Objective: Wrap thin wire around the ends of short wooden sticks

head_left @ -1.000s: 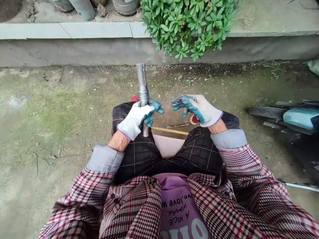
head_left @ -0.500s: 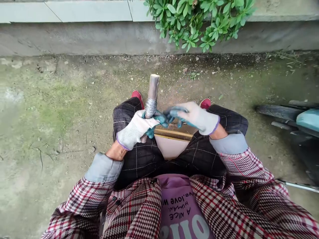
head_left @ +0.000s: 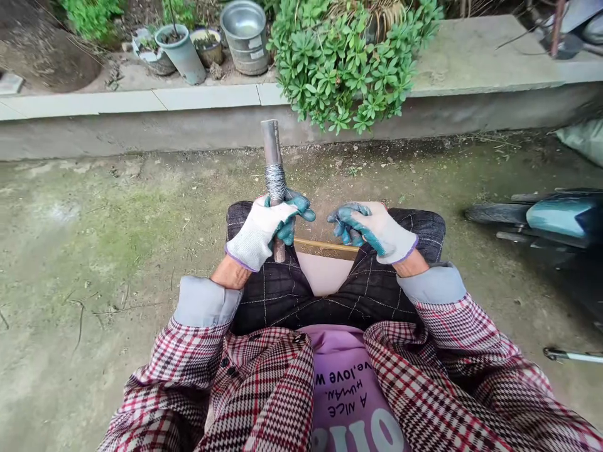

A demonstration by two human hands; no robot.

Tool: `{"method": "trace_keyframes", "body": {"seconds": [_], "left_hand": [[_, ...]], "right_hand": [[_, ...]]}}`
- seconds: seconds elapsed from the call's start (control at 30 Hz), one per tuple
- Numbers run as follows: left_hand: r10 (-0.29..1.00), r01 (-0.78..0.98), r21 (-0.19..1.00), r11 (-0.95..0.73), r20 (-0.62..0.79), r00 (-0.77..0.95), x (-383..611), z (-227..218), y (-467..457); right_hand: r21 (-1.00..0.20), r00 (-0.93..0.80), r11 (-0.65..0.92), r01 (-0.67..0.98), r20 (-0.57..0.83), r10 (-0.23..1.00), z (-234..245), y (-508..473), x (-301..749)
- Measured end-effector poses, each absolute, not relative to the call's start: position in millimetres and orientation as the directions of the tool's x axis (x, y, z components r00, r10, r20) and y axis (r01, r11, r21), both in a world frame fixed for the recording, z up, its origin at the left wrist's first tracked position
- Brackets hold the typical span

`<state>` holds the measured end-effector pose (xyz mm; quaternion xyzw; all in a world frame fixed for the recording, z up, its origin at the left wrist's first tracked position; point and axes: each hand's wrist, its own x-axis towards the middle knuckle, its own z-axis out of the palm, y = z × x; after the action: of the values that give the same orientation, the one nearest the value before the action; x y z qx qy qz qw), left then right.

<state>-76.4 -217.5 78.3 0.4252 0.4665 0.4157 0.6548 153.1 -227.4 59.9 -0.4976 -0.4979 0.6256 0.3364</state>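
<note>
In the head view my left hand (head_left: 268, 229), in a white glove with a blue-green palm, is wrapped round a wooden stick (head_left: 271, 143). The stick stands nearly upright; its lower end shows below my fist. Silvery metal wire (head_left: 275, 181) is wound in many turns round it, just above my fingers. My left forefinger and thumb point to the right. Across a gap, my right hand (head_left: 365, 227), gloved alike, is closed with curled fingertips towards the left one. Whether a thin strand of wire lies between those fingertips I cannot make out.
Between my knees is a pale board with a wooden edge (head_left: 326, 247). Ahead runs a low concrete ledge (head_left: 198, 135) with a leafy bush (head_left: 348, 69), plant pots (head_left: 181, 53) and a metal pot (head_left: 245, 37). A vehicle's wheel and blue body (head_left: 558, 220) stand at right.
The view has tilted up, showing more of the ledge and pots. My right hand has drawn away to the right from my left hand, and its fingers have curled in. The left keeps its hold.
</note>
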Motion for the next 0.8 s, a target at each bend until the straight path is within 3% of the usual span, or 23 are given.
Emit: {"method": "trace_keyframes", "body": {"seconds": [0.2, 0.43, 0.63, 0.8], "left_hand": [[0.952, -0.23, 0.937, 0.261, -0.21, 0.224, -86, 85, -239], [0.961, -0.245, 0.945, 0.215, -0.161, 0.225, -98, 89, -252], [0.951, -0.179, 0.965, 0.193, -0.14, 0.275, -95, 96, -269], [0.964, -0.177, 0.972, 0.154, -0.109, 0.243, -99, 93, -281]], "right_hand": [[-0.976, -0.307, -0.209, 0.068, -0.22, 0.926, 84, -247, 144], [-0.988, -0.303, -0.151, 0.031, -0.153, 0.941, 79, -254, 135], [-0.968, -0.365, 0.028, 0.249, -0.067, 0.928, 87, -260, 132], [-0.994, -0.295, -0.017, 0.107, -0.048, 0.954, 99, -269, 136]]}}
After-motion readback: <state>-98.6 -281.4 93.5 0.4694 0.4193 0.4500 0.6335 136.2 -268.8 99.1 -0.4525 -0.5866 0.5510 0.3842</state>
